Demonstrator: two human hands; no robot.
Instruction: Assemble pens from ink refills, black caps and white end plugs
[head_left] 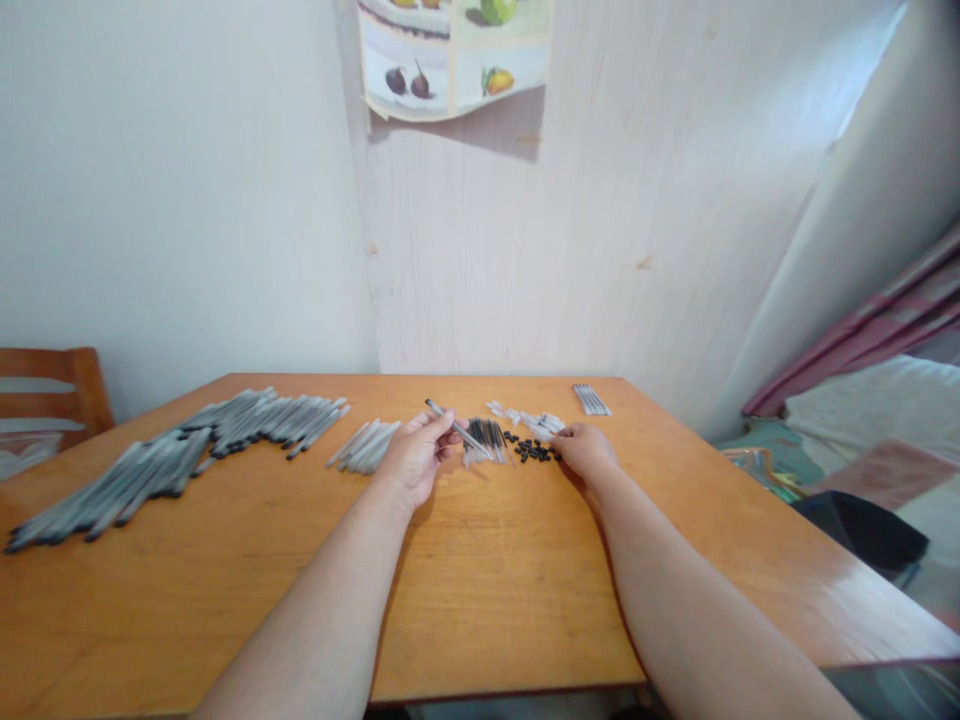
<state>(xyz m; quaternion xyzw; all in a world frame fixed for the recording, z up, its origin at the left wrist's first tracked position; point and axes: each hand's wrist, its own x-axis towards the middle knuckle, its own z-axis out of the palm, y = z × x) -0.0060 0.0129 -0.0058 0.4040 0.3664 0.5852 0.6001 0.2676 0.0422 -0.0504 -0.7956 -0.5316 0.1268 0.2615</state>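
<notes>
My left hand is closed around a slim pen with a see-through barrel. The pen slants, its black end up to the left and its other end down to the right. My right hand rests low at the right edge of a pile of small black plugs, fingers pinched together; what lies between them is hidden. Just behind the plugs are whitish see-through pen caps. A row of dark ink refills lies between my hands. Left of my left hand is a bundle of pale empty barrels.
Large heaps of black-ended pens cover the left side of the wooden table. A small row of pens lies at the back right. A chair stands at the left, and a black bin beyond the right edge.
</notes>
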